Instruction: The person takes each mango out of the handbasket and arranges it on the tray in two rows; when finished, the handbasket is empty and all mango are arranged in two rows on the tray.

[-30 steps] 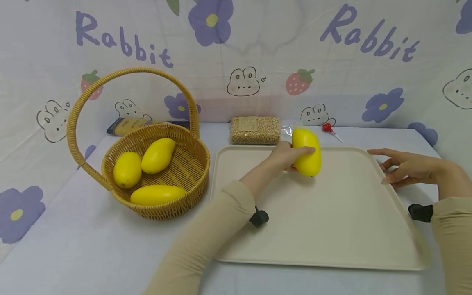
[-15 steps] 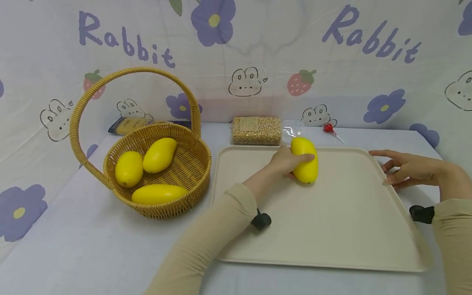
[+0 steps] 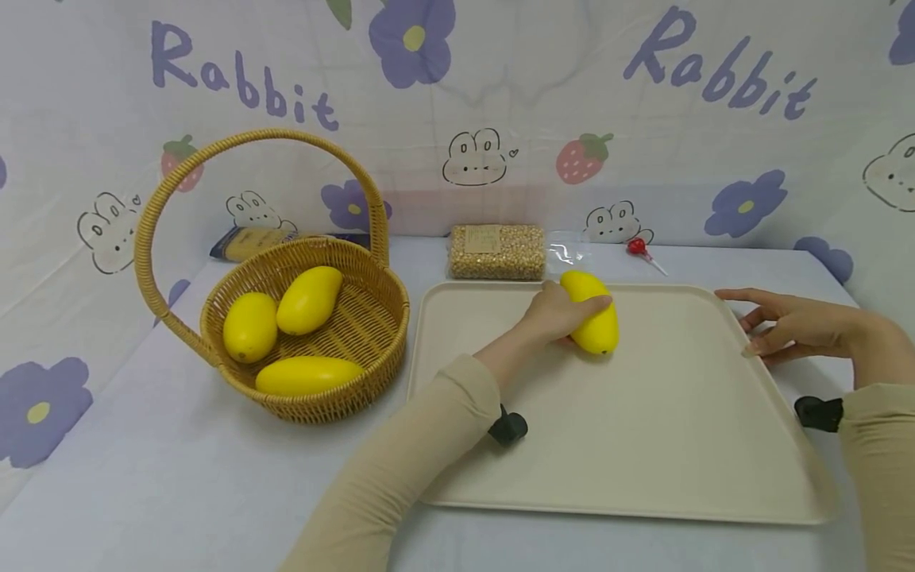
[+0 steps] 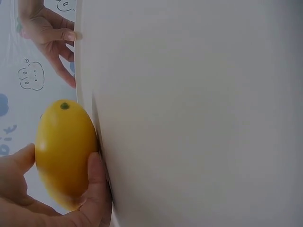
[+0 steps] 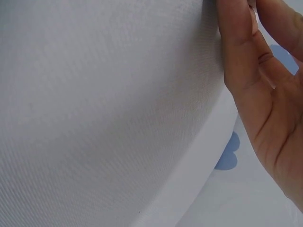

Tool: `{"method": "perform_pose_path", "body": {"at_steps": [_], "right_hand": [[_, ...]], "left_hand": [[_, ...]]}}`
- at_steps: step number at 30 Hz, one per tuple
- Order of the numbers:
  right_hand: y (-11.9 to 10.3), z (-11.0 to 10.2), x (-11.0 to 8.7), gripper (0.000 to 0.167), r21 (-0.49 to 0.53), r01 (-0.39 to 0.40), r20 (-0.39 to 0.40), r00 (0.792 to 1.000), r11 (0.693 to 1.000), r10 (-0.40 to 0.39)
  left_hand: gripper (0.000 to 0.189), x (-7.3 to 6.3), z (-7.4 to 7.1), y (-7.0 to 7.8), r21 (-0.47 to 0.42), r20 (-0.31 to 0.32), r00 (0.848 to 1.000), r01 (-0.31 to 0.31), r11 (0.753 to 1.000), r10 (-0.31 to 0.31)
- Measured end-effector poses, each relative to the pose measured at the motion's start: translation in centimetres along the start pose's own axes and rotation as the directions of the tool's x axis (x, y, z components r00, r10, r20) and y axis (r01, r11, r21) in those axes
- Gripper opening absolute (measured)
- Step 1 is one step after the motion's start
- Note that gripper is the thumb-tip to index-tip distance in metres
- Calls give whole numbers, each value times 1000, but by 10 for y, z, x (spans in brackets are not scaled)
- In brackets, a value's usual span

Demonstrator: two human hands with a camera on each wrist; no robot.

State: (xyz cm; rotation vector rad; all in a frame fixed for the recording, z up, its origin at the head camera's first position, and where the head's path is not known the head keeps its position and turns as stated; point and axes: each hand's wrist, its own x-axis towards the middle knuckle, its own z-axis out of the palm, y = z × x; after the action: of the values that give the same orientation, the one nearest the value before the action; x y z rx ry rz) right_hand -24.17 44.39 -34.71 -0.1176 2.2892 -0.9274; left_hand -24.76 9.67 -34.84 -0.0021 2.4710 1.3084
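Note:
In the head view my left hand (image 3: 554,311) grips a yellow mango (image 3: 595,318), thumb on one side and fingers on the other. The mango is low over the back middle of the beige tray (image 3: 643,429); in the left wrist view the held mango (image 4: 66,146) appears to touch the tray's surface. My right hand (image 3: 797,326) is at the tray's right rim, its thumb and fingertips touching the edge and its fingers loosely bent. Three more mangoes, one of them the front mango (image 3: 309,376), lie in a wicker basket (image 3: 386,349) to the left.
The basket's tall arched handle (image 3: 264,137) rises beside my left arm. Behind the tray lie a clear bag of grains (image 3: 496,258) and a red lollipop (image 3: 638,248). A blue and yellow packet (image 3: 246,243) is behind the basket. A printed cloth hangs at the back.
My left hand has lowered the mango toward the tray and shifted it slightly, with its lower end turned a little rightward. My right hand has stayed at the tray's edge.

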Motion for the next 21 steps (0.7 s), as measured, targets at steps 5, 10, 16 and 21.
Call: {"method": "perform_pose_path", "body": {"at_steps": [5, 10, 16, 21], "right_hand": [[1, -1, 1, 102, 5, -5, 2, 1000, 1000, 5], [3, -1, 2, 102, 9, -6, 6, 1000, 1000, 6], [3, -1, 2, 101, 7, -9, 4, 1000, 1000, 9], [3, -1, 1, 100, 7, -3, 3, 1000, 1000, 3]], "left_hand": [[77, 1, 0, 1, 16, 6, 1000, 9, 1000, -9], [72, 1, -1, 2, 35, 11, 1000, 24, 999, -24], [75, -1, -5, 4, 45, 25, 999, 44, 998, -46], [87, -4, -9, 8, 123, 24, 999, 41, 991, -45]]}}
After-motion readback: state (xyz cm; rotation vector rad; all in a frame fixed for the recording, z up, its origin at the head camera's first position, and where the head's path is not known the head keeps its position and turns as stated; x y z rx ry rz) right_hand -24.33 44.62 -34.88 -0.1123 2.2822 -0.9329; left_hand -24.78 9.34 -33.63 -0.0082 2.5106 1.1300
